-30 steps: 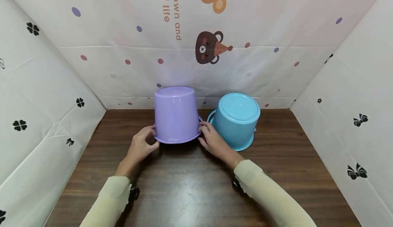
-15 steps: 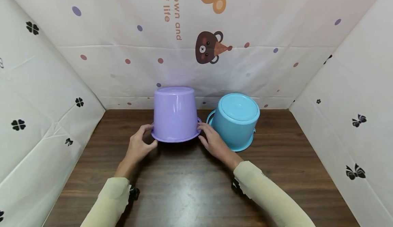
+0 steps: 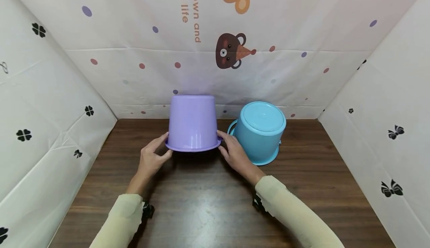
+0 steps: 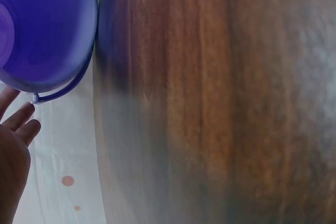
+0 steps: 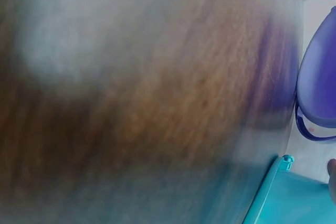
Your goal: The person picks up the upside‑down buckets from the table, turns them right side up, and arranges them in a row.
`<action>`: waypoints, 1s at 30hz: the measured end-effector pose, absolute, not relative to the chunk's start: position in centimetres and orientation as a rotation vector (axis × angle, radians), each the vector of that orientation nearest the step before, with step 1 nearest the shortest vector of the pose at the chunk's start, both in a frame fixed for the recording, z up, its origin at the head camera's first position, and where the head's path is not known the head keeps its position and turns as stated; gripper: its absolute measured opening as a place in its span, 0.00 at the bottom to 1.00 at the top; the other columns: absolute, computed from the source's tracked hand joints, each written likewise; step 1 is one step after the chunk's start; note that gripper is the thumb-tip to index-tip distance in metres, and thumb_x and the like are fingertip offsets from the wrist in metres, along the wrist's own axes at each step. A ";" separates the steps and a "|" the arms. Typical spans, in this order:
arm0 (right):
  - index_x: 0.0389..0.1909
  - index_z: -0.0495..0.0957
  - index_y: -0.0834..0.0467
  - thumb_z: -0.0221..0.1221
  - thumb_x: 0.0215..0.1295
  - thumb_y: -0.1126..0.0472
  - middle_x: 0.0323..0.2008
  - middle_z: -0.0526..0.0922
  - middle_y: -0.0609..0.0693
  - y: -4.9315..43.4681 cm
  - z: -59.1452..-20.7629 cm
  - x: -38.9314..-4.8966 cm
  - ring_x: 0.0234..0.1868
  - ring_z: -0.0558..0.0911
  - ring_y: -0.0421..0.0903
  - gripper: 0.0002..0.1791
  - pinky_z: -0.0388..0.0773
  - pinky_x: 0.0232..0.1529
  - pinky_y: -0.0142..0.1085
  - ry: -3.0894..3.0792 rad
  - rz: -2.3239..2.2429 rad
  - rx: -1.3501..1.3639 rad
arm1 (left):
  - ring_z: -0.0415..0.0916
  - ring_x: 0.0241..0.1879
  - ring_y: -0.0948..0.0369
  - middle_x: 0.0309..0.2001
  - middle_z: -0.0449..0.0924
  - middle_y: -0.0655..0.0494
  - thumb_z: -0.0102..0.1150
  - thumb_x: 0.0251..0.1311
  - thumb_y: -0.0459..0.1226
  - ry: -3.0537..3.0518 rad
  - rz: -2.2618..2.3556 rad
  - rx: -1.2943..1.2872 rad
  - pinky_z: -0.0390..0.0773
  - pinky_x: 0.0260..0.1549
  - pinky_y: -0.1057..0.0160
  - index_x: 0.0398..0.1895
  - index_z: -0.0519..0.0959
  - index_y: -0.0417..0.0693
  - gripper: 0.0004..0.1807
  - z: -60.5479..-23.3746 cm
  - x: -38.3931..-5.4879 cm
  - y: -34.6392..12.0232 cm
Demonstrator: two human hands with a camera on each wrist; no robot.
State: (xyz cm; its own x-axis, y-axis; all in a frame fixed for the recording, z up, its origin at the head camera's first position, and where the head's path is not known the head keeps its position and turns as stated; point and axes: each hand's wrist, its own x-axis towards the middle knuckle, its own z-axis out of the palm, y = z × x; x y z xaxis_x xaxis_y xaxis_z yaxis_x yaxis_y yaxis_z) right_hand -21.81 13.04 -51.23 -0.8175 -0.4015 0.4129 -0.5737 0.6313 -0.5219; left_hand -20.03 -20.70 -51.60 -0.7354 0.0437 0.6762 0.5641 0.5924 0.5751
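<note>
A purple bucket (image 3: 192,123) is bottom up near the back wall, tilted with its near rim raised off the table. My left hand (image 3: 150,161) holds its rim on the left, thumb low and fingers along the side. On the opposite side my right hand (image 3: 237,158) holds the rim in the same manner. The left wrist view looks into the purple bucket (image 4: 52,30), with its handle hanging at the rim and my left fingers (image 4: 20,116) beside it. A light blue bucket (image 3: 258,145) stands upside down just right of my right hand.
Both buckets are on a dark wooden table (image 3: 201,203). A white patterned cloth wall (image 3: 141,84) rises right behind them, and cloth walls close off both sides. The light blue bucket's handle (image 3: 231,126) juts out toward the purple bucket.
The purple bucket has tipped back: its near rim has risen slightly and its flat base has turned out of sight toward the wall. Both hands have lifted slightly with it. The light blue bucket stays put.
</note>
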 end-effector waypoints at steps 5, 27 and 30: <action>0.83 0.54 0.48 0.60 0.75 0.63 0.74 0.70 0.56 13.2 -51.4 -21.7 0.74 0.70 0.54 0.40 0.70 0.72 0.51 -2.580 0.978 0.839 | 0.84 0.53 0.43 0.52 0.87 0.40 0.77 0.43 0.24 -2.180 -1.146 -0.453 0.69 0.61 0.82 0.61 0.84 0.45 0.35 -51.4 -19.7 -20.2; 0.79 0.63 0.52 0.61 0.73 0.69 0.73 0.73 0.55 13.8 -50.4 -21.6 0.71 0.75 0.52 0.36 0.77 0.67 0.48 -2.442 1.058 0.845 | 0.85 0.52 0.53 0.55 0.87 0.45 0.69 0.51 0.19 -2.174 -1.223 -0.463 0.80 0.50 0.78 0.58 0.86 0.46 0.29 -48.9 -19.5 -19.7; 0.79 0.64 0.51 0.61 0.72 0.68 0.71 0.74 0.54 13.9 -50.3 -21.6 0.70 0.76 0.51 0.36 0.78 0.65 0.48 -2.432 1.078 0.849 | 0.86 0.50 0.54 0.54 0.88 0.46 0.72 0.52 0.21 -2.172 -1.212 -0.485 0.80 0.49 0.78 0.58 0.86 0.46 0.28 -48.5 -19.6 -20.0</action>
State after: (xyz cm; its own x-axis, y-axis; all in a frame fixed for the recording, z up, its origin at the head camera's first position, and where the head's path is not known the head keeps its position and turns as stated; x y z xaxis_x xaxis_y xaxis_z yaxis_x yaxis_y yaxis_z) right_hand -21.62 13.89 -50.28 -0.7603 -0.3815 0.5257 -0.6457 0.5316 -0.5481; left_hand -19.56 -19.98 -48.49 -0.7546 0.0258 0.6557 0.5716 0.5166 0.6375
